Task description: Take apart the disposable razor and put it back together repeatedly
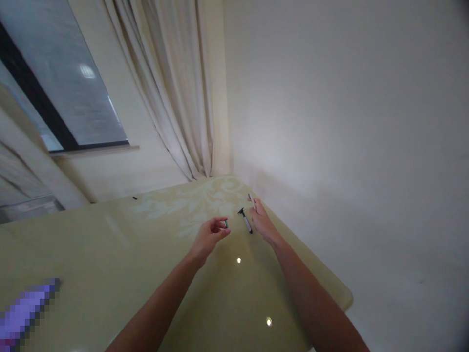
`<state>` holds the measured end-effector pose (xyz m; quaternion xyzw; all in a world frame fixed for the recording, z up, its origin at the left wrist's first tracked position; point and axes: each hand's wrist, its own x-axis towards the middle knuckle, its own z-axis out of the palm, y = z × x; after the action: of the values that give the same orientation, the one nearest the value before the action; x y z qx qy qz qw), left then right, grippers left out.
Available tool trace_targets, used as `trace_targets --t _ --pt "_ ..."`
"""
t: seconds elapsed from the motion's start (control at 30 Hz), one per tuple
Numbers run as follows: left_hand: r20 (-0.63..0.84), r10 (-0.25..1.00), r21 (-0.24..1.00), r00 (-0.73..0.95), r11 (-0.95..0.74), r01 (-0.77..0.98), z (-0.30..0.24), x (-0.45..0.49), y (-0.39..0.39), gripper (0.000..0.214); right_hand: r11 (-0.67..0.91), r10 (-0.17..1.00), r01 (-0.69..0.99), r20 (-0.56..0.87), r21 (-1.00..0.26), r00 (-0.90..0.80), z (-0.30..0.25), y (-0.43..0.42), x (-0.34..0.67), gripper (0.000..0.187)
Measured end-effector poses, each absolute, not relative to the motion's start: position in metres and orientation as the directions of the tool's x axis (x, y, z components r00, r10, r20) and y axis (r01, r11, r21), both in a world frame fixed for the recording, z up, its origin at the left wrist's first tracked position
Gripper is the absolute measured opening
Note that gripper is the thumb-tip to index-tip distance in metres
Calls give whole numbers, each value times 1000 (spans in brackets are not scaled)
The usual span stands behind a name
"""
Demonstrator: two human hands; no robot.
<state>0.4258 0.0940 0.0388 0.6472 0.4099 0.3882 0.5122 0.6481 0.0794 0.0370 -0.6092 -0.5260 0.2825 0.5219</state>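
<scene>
Between my hands, a razor [245, 221] with a dark head and a grey-and-black handle lies on the table [120, 274]. My left hand [212, 233] is just left of it, pinching a small narrow dark piece [226, 223], about as long as the razor's head, between thumb and fingertips. To the razor's right, my right hand [261, 218] grips a slim pale razor handle [251, 199] with a darker tip pointing up and away. The lower part of that handle is hidden by my fingers.
A small black piece [135, 198] lies near the table's far edge. At the lower left is a pixelated purple object [27, 310]. A white wall [348, 146] borders the right side; a curtain [183, 88] and window [69, 73] stand behind.
</scene>
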Motion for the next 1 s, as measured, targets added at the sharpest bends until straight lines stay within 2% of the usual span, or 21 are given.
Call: trace_targets --t 0.1,0.23,0.4,0.47,0.53,0.67,1.0 --pt "76 925 958 372 -172 231 23 457 112 48 -44 877 571 242 -820 415 28 87 666 32" --pt "79 926 870 369 -244 427 12 481 129 41 -154 885 657 192 -738 423 20 91 675 29" --pt "109 944 682 312 -299 668 7 485 131 37 -274 885 734 136 -622 445 14 89 680 17" --pt "124 942 616 312 -320 720 6 484 127 38 -310 870 752 145 -581 471 13 88 680 24" --pt "133 935 567 328 -343 749 5 483 124 40 -330 863 769 155 -548 481 14 88 680 32" --pt "144 924 515 354 -376 770 4 481 121 43 -331 870 794 161 -510 466 15 88 678 33" --pt "178 911 503 373 -410 761 2 480 120 41 -285 875 823 218 -491 433 9 85 675 32"
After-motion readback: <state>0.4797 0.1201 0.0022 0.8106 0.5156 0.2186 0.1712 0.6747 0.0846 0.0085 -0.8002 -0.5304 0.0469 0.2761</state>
